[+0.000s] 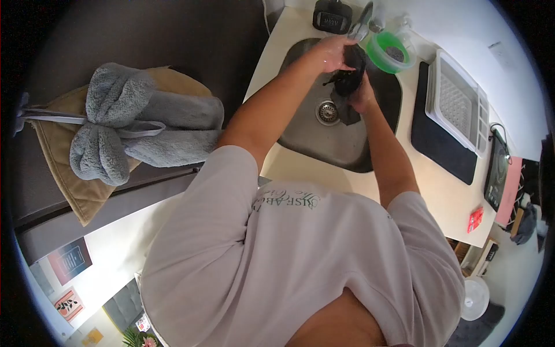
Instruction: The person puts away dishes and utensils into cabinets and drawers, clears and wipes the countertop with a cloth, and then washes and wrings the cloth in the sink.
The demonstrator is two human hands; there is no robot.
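A wet-looking black cloth (349,82) hangs bunched over the sink (306,130), its lower end dangling near the drain (328,112). At its upper left side my left hand (335,55) grips the cloth, thumb and fingers curled onto it. My right hand (363,97) is closed round its right side, lower down. The faucet (362,23) rises just behind my left hand. Folds of the cloth hide some of my fingertips. I cannot make out what kind of garment or rag it is.
A green-and-clear tub (383,53) stands at the sink's back right corner. A black container (332,17) is behind the sink. Right of it, a white dish rack (457,98) rests on a dark mat (433,136). Grey towels (179,127) hang at left.
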